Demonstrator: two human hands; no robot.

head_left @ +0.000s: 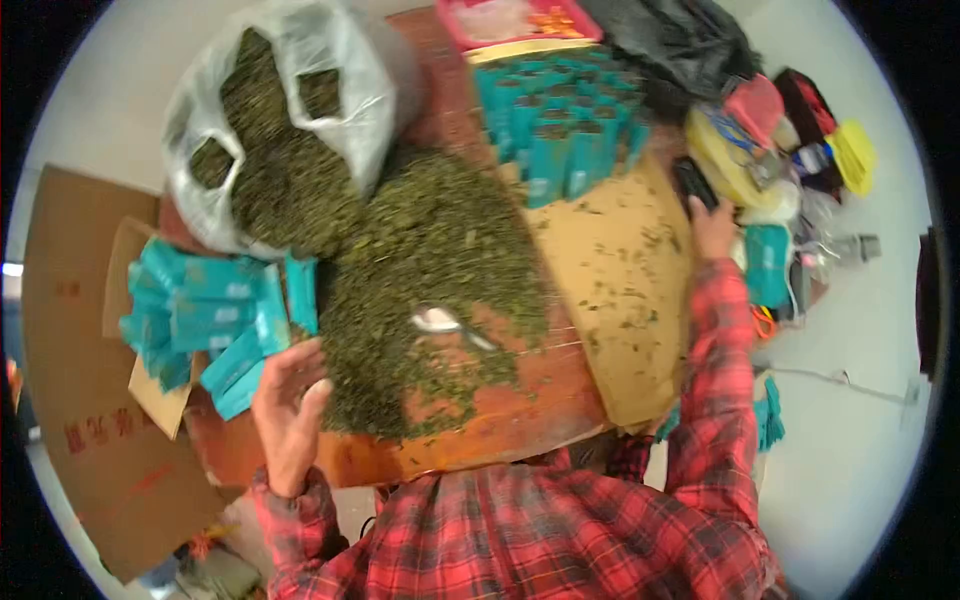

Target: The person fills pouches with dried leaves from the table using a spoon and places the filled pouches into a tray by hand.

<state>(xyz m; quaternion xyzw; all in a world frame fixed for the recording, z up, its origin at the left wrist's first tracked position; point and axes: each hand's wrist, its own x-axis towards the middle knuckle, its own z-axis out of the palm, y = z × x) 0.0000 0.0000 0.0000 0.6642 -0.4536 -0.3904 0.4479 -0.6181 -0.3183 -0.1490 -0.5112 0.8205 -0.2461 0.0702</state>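
My left hand (287, 412) is beside a cluster of teal packets (215, 312) at the table's left, thumb and fingers apart with nothing visible between them. One upright teal packet (300, 292) stands just beyond its fingertips. My right hand (713, 230) reaches to the right side and has its fingers on a black phone (694, 183). A large heap of dried green leaves (430, 220) covers the middle of the table. On the heap's near side lies a metal spoon (440, 320).
An open plastic bag (385, 90) of leaves stands at the back left. Filled teal packets (555, 125) are grouped at the back, by a pink tray (590, 25). Leaf bits dot a cardboard sheet (620, 290). A cardboard box (75, 350) stands left; assorted items and a yellow bag (852, 155) lie right.
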